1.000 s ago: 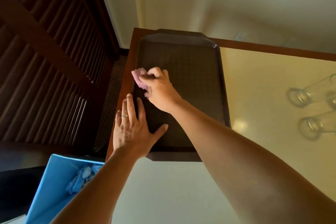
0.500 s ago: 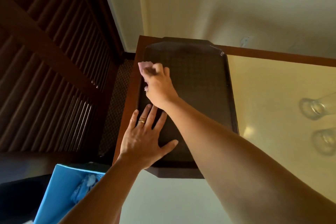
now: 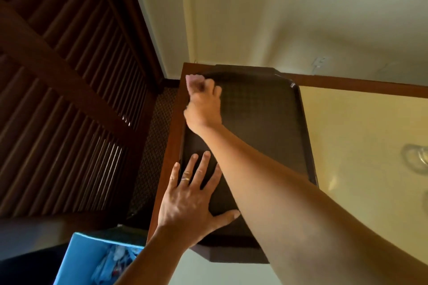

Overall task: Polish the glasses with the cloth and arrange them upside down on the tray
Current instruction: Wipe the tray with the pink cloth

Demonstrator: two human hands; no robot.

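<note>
head view shows your right hand stretched out to the tray's far left corner, fingers curled round the pink cloth and blurred. your left hand lies flat on the tray's near left part, fingers straight and spread, ring showing. a glass stands at the right edge on the table, well apart from the tray.

Warm, dim indoor light. A soft glare spot sits on the pale counter. The shutter door lies in deep shadow. Wide-angle distortion bends edges; the right hand is motion-blurred.
</note>
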